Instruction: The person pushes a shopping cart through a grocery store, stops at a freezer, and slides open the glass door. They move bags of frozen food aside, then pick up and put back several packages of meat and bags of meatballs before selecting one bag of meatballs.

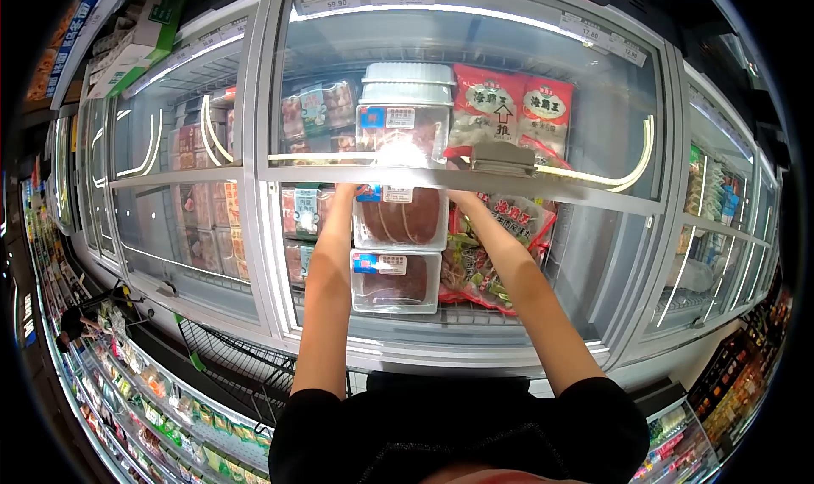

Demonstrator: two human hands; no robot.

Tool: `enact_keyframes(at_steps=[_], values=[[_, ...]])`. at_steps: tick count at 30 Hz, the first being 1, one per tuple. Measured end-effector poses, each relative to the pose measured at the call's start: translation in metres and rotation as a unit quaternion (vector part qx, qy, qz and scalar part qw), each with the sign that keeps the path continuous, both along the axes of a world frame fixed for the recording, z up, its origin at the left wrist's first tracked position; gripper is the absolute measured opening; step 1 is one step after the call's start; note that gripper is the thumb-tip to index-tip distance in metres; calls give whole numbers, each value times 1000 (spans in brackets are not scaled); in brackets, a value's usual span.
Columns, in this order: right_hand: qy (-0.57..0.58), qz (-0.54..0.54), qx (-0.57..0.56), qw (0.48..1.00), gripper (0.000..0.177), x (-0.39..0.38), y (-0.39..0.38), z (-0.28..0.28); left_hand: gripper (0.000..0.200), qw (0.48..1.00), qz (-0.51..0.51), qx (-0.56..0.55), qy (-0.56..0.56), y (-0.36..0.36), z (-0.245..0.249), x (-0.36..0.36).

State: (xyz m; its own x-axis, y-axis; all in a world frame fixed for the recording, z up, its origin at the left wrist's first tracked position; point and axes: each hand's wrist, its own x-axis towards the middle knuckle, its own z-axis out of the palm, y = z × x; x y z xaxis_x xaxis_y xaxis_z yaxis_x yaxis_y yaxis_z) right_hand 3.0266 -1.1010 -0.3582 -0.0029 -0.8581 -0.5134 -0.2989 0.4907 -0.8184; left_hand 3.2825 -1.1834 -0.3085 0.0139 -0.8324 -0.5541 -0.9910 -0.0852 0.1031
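Observation:
Both my arms reach through the open lower part of a glass-fronted freezer [373, 354]. Between them stand clear plastic boxes of dark red meat, each with a blue and white label. My left hand [346, 191] is at the left side of the middle meat box [403, 221], and my right hand [460, 198] is at its right side. The sliding door's frame and glare hide the fingers of both hands. Nearer me sits another meat box [395, 282]. Behind the glass, a further meat box [424, 126] lies under white plastic trays [407, 75].
Red bags [496, 102] and a green-and-red bag [475, 268] of frozen food lie right of the boxes. Packs of frozen meat [318, 111] lie to the left. The door frame [322, 175] crosses above my wrists. A black wire cart [229, 353] stands at lower left.

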Motion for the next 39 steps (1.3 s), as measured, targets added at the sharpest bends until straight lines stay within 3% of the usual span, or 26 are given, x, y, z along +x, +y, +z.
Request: enact_keyframes(at_steps=[1,3,5,7,16,19,21,23,24,27,29,31,33,36,39], values=[[32,-7,34,999,47,5,-3,35,30,1000,8,-3,-2,3,3,1],[69,-49,13,996,46,14,-2,44,31,1000,22,-10,4,7,-7,5],[38,-60,-34,997,47,20,4,-46,31,999,29,-26,6,2,-11,2],[19,-86,-51,995,47,22,5,-57,31,998,41,-40,15,-1,-2,-4],[-31,-129,16,991,43,20,5,-26,34,996,37,-84,4,-23,-16,-8],[-67,-132,6,989,43,15,8,-38,34,996,28,-88,0,-18,-18,-9],[-42,-65,-5,997,39,3,1,39,35,994,24,-104,7,-10,-22,-8],[86,-38,-106,990,34,-18,20,43,35,992,13,-121,27,4,-21,-18],[108,-71,-83,988,27,-31,28,66,36,989,13,-135,60,13,-18,-27],[229,-155,-78,958,20,-88,63,64,35,968,23,-137,207,49,14,-62],[364,-140,-154,908,22,-133,93,53,34,957,-33,-165,238,78,6,-77],[396,-129,-143,898,23,-164,123,48,38,921,-70,-156,349,103,25,-89],[429,-65,-78,898,24,-172,133,62,38,926,-104,-61,358,122,34,-88],[454,-27,-141,879,22,-164,135,77,37,939,-128,4,319,138,86,-89],[377,32,-246,893,19,-121,118,130,38,930,-149,26,335,147,118,-83]])
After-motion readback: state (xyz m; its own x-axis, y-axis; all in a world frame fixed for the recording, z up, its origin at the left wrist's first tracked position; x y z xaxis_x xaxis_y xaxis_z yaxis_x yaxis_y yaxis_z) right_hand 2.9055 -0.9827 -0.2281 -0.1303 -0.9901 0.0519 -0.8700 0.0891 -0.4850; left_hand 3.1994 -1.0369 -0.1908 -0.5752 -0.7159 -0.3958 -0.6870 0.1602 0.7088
